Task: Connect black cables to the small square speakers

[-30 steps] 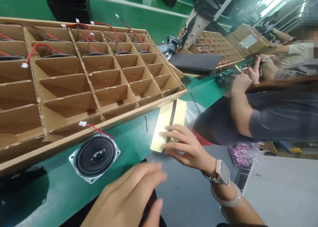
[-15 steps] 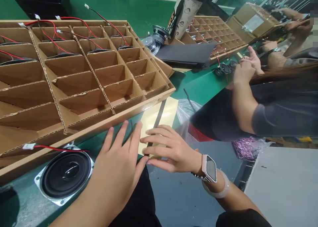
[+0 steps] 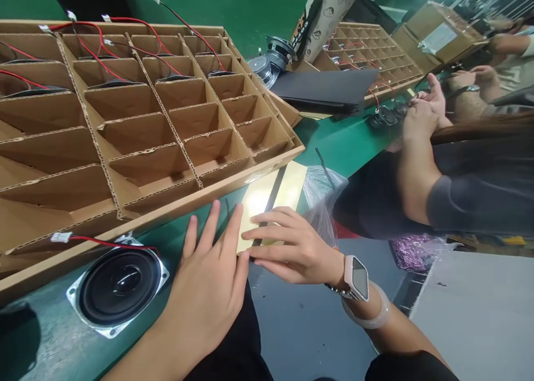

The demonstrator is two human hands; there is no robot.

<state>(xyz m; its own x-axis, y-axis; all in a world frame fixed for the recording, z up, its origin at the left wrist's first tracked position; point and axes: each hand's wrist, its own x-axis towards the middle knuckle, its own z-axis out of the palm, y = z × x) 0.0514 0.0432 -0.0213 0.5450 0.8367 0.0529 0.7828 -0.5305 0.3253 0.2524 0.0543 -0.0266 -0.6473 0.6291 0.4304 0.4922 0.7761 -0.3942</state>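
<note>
While the round black speaker [image 3: 119, 283] in its square metal frame lies flat on the green bench just left of the left hand [image 3: 208, 283], neither hand touches it; its red lead [image 3: 104, 242] trails up to the front wall of the big divided cardboard tray [image 3: 167, 206] beyond the fingers. That left hand rests palm down, fingers spread and straight, gripping nothing, its fingertips at the near left edge of the yellow sheet [image 3: 267, 194]. Directly to its right, the right hand [image 3: 292, 247], with a watch and a pale bangle at the wrist, lies flat on the sheet's near end, fingers extended and pressing rather than pinching. A dark strip [image 3: 273, 194] runs lengthwise down the sheet's middle and passes under those fingers.

By its look the sheet is thin, light and flexible, with a glossy face that likely slips under dry fingertips and creases if bent sharply. A safe hold is probably a near corner or edge, lifted with a fingernail and pinched lightly. Farther right, a crumpled clear plastic bag [image 3: 323, 194] sits beside the sheet, and beyond it a co-worker's arm [image 3: 411, 175] reaches over the bench.
</note>
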